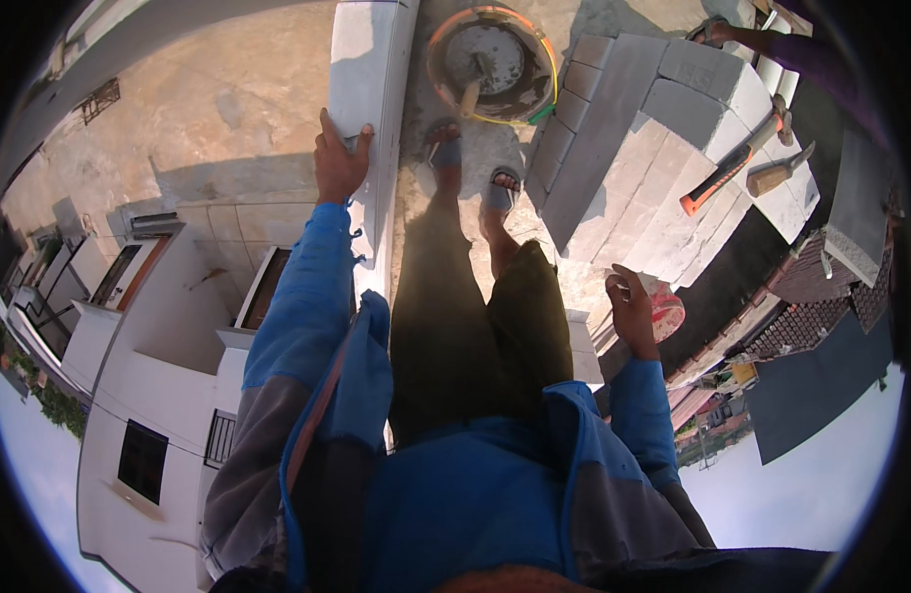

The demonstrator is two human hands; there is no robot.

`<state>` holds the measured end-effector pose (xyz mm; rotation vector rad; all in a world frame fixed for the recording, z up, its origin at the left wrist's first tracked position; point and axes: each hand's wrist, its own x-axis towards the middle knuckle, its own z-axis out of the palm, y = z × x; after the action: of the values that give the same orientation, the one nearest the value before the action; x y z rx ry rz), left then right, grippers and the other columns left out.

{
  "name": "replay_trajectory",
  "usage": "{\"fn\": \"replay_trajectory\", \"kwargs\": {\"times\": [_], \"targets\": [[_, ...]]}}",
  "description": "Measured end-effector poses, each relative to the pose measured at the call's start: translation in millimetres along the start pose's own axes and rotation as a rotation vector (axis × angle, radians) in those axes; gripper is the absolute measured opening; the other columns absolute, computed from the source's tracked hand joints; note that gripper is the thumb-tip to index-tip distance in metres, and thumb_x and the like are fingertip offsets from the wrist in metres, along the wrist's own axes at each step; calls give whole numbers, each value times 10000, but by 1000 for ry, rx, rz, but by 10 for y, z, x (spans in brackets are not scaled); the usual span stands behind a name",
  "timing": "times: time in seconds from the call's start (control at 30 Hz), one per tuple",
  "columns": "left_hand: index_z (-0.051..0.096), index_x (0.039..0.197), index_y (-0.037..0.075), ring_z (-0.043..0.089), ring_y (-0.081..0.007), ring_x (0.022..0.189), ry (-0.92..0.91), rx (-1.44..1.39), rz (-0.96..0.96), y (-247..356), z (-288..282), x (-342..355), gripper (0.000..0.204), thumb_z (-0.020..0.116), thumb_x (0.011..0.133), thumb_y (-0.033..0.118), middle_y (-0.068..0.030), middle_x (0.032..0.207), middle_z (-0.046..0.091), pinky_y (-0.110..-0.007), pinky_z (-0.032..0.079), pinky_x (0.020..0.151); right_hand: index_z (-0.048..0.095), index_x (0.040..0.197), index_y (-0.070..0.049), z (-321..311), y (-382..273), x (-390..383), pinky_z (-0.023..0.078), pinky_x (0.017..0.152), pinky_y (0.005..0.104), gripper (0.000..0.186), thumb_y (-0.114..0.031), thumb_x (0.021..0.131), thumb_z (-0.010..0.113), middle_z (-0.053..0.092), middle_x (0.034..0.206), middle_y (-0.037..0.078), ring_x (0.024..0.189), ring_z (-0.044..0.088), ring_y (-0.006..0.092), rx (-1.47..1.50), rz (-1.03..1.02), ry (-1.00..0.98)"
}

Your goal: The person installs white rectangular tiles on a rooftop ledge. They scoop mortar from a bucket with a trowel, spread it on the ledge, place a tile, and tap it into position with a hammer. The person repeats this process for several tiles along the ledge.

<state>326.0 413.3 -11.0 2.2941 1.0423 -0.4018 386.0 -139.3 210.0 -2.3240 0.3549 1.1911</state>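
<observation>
My left hand (341,166) rests on the near end of a pale block (362,69) on top of a low block wall, fingers stretched out and thumb apart. My right hand (633,314) hangs at my right side with loosely bent fingers, holding nothing that I can see. It is nearest to a red bucket (667,312) and a large stack of grey blocks (638,163). On the stack lie a hammer (727,173) with an orange and black handle and a wooden-handled tool (772,178), its kind unclear.
Beyond my feet sits a round tub (548,59) of wet grey mortar (475,49), with a wooden-handled tool (471,95) in it. Another person's foot (710,32) shows past the stack. Left of the wall is a sunlit concrete surface (218,89); tiled roofs (796,277) lie right.
</observation>
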Motion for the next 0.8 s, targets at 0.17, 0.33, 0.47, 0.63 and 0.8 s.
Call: {"fn": "replay_trajectory", "kwargs": {"times": [0.17,0.33,0.47,0.63,0.8], "targets": [[258,1687,6,651,-560,1215,1,46,32,-66,0,70,1064,708,983,665,-390,1367,589,-585,545,1036,652,1429,-68,-208,-59,184,600,948,411,423,-287,1073,711,762,1240,190,1102,749,292,-81,-1,178],[286,1668,45,667,-540,1240,-5,49,29,-8,-9,78,1064,722,956,704,-364,1378,606,-569,571,1025,671,1243,29,-625,-116,692,641,848,371,389,-321,1081,723,753,1121,173,1028,764,244,136,-94,684],[300,1671,108,671,-515,1263,-11,82,-30,-94,15,121,1057,719,936,742,-338,1408,609,-575,558,1058,658,1145,51,-780,-291,950,645,803,336,394,-329,1076,738,739,1039,149,965,762,206,200,-227,777],[344,1646,-12,674,-503,1291,-3,86,-2,-58,51,121,1056,756,951,669,-387,1417,633,-544,542,1103,661,1170,55,-785,-145,1178,577,785,350,500,-421,1052,757,715,1040,148,903,688,210,88,-361,883],[292,1692,103,633,-517,1349,-36,102,-33,-183,155,231,1107,675,923,801,-352,1467,603,-579,529,1114,559,1333,108,-1051,-447,1406,550,904,446,677,-488,1055,717,675,1157,238,1058,669,303,61,-290,917]]}}
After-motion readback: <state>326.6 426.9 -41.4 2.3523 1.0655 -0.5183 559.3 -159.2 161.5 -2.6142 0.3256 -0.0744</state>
